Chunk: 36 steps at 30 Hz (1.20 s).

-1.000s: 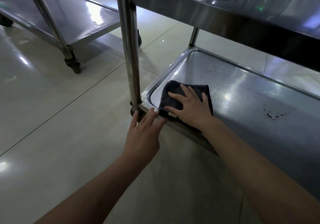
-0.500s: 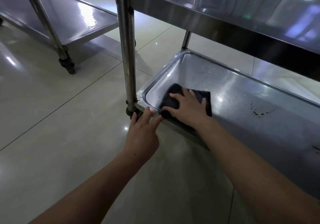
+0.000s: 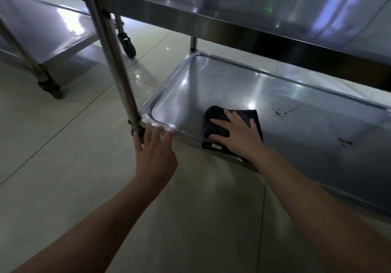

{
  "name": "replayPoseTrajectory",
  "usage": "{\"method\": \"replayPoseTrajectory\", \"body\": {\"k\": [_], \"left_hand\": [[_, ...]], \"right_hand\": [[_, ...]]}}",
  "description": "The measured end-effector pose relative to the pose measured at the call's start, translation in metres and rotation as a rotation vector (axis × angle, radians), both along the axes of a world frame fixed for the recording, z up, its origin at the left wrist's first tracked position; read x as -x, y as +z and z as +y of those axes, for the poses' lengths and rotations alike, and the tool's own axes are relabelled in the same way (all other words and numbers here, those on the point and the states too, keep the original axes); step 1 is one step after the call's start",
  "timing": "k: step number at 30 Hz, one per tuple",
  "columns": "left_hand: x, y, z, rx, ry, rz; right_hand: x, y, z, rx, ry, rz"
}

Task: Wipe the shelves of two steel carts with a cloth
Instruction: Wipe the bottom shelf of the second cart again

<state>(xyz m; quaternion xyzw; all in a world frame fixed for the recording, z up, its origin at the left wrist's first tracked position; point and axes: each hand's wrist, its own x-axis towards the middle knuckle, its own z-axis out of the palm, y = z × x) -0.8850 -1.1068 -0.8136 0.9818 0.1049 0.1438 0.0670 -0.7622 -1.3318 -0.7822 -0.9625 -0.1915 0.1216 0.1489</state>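
Note:
A dark folded cloth (image 3: 220,116) lies on the bottom shelf (image 3: 201,86) of the near steel cart, near its front rim. My right hand (image 3: 237,133) presses flat on the cloth with fingers spread. My left hand (image 3: 154,150) is open, its fingertips resting on the front left corner of the shelf rim beside the cart's upright post (image 3: 114,55). Dark stains (image 3: 283,112) mark the shelf to the right of the cloth. A second steel cart's lower shelf (image 3: 48,29) stands at the upper left.
The near cart's upper shelf (image 3: 264,4) overhangs the bottom one. Castor wheels (image 3: 50,88) of the second cart and another castor (image 3: 128,45) sit on the glossy tiled floor (image 3: 63,167), which spreads out in front and to the left.
My right hand has slid the cloth rightward along the shelf, away from the left corner. My left hand stays at the corner rim. The view has shifted closer and lower.

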Motion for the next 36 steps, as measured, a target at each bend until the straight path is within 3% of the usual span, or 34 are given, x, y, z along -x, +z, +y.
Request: {"method": "replayPoseTrajectory", "body": {"k": [6, 13, 21, 29, 33, 36], "left_hand": [[-0.028, 0.017, -0.061, 0.145, -0.183, -0.125], [-0.105, 0.026, -0.118, 0.166, -0.298, -0.145], [-0.119, -0.01, -0.118, 0.22, -0.27, -0.193], [-0.123, -0.012, -0.118, 0.231, -0.253, -0.155], [-0.119, -0.007, -0.118, 0.21, -0.277, -0.119], [-0.119, -0.004, -0.119, 0.229, -0.27, -0.12]], "right_hand": [[0.021, 0.002, -0.077, 0.019, -0.072, 0.027], [0.038, 0.003, -0.141, 0.045, -0.137, 0.046], [0.037, -0.013, -0.135, 0.143, -0.119, 0.016], [-0.049, -0.016, -0.073, 0.164, -0.092, -0.084], [-0.095, -0.013, -0.105, 0.153, -0.262, -0.061], [-0.087, -0.016, -0.151, 0.188, -0.39, -0.064]]}}
